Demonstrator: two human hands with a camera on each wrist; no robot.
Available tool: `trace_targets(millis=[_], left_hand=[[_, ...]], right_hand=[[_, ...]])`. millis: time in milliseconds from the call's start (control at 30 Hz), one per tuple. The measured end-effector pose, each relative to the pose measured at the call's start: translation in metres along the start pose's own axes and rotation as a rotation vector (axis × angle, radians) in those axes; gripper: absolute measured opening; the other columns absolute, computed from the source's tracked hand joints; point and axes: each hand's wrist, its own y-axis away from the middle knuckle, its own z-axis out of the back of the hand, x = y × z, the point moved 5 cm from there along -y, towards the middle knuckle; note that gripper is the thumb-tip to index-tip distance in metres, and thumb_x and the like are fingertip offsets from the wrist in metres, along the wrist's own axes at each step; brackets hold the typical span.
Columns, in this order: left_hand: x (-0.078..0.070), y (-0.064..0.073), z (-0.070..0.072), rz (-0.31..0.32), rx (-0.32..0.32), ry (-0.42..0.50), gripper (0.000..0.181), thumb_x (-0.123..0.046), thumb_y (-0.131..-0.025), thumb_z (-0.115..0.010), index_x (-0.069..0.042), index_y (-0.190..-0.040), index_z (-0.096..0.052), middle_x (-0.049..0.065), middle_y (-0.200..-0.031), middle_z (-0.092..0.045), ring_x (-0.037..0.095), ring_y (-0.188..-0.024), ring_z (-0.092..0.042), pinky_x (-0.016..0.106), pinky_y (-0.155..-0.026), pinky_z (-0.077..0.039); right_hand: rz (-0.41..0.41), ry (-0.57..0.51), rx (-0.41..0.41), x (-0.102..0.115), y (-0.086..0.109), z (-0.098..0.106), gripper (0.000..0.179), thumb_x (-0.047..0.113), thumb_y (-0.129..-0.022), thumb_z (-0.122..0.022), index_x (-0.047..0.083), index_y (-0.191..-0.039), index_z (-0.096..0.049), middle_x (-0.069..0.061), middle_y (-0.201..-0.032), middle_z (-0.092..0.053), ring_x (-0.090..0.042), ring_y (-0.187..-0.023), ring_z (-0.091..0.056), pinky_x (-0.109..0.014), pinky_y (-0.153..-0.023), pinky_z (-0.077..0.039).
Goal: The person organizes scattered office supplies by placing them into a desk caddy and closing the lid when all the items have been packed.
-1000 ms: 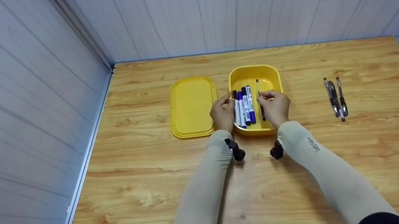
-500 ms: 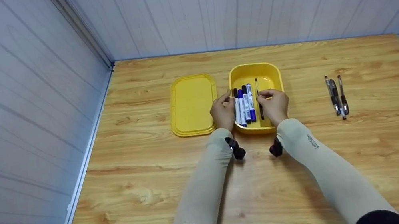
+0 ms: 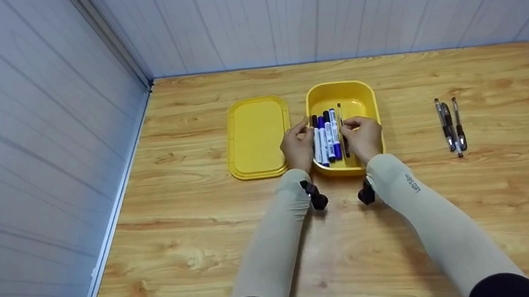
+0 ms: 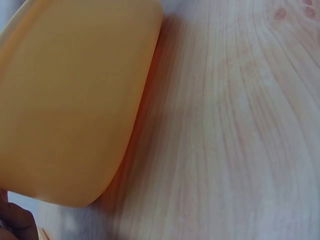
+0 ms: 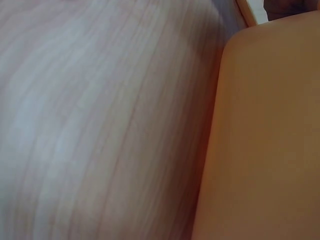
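Observation:
A yellow plastic box stands uncovered on the table, and its outer wall fills much of both wrist views. Along its left side lie several white whiteboard markers with black or blue caps, side by side. My left hand grips the box's left rim, next to the markers. Inside the box, my right hand pinches a slim dark gel pen between thumb and fingertips. The pen points away from me, parallel to the markers and close to their right side. The right hand's fingers partly cover its middle.
A yellow lid lies flat to the left of the box. Several black-and-clear gel pens are grouped on the wooden table at the right. Pale wall panels bound the table at the back and sides.
My right hand has shifted the gel pen left, narrowing the gap to the markers. My left hand keeps its place at the rim. The head view has tilted slightly.

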Motion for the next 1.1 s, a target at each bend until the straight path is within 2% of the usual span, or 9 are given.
trace_targets(millis=[200, 400, 700, 933, 1100], left_hand=[[-0.005, -0.001, -0.002, -0.021, 0.001, -0.016, 0.029, -0.011, -0.082, -0.066, -0.016, -0.111, -0.066, -0.003, -0.082, -0.057, 0.009, -0.07, -0.052, 0.02, -0.057, -0.045], [-0.005, -0.002, 0.0, -0.045, -0.024, -0.049, 0.029, -0.012, -0.08, -0.067, -0.016, -0.109, -0.067, -0.004, -0.081, -0.059, 0.007, -0.07, -0.052, 0.019, -0.058, -0.044], [-0.007, -0.003, 0.0, -0.005, -0.011, -0.02, 0.03, -0.016, -0.082, -0.067, -0.019, -0.111, -0.066, -0.004, -0.081, -0.057, 0.008, -0.067, -0.052, 0.02, -0.057, -0.044], [-0.001, 0.0, 0.0, 0.015, -0.014, -0.02, 0.029, -0.014, -0.081, -0.067, -0.019, -0.109, -0.067, -0.005, -0.081, -0.057, 0.008, -0.067, -0.051, 0.02, -0.056, -0.044], [0.001, -0.001, 0.0, -0.002, -0.031, -0.041, 0.028, -0.014, -0.08, -0.068, -0.019, -0.108, -0.067, -0.005, -0.08, -0.058, 0.008, -0.066, -0.051, 0.019, -0.057, -0.044]], right_hand=[[0.004, 0.015, 0.016, 0.0, -0.003, 0.001, 0.02, 0.017, -0.079, -0.066, 0.006, -0.096, -0.07, -0.007, -0.089, -0.064, -0.017, -0.078, -0.057, -0.028, -0.065, -0.046], [0.001, 0.024, 0.039, 0.001, -0.005, -0.001, 0.019, 0.015, -0.079, -0.065, 0.004, -0.094, -0.07, -0.008, -0.086, -0.065, -0.017, -0.075, -0.059, -0.026, -0.063, -0.047], [-0.019, 0.043, 0.06, 0.001, -0.01, -0.003, 0.019, 0.014, -0.08, -0.065, 0.005, -0.096, -0.07, -0.008, -0.089, -0.065, -0.017, -0.079, -0.059, -0.027, -0.067, -0.048], [-0.047, 0.028, 0.092, -0.007, -0.008, -0.007, 0.019, 0.014, -0.082, -0.065, 0.003, -0.098, -0.07, -0.01, -0.093, -0.065, -0.019, -0.083, -0.059, -0.029, -0.071, -0.047], [-0.075, 0.0, 0.12, -0.01, -0.008, -0.01, 0.02, 0.012, -0.083, -0.065, 0.004, -0.101, -0.069, -0.009, -0.094, -0.065, -0.019, -0.083, -0.059, -0.028, -0.07, -0.048]])
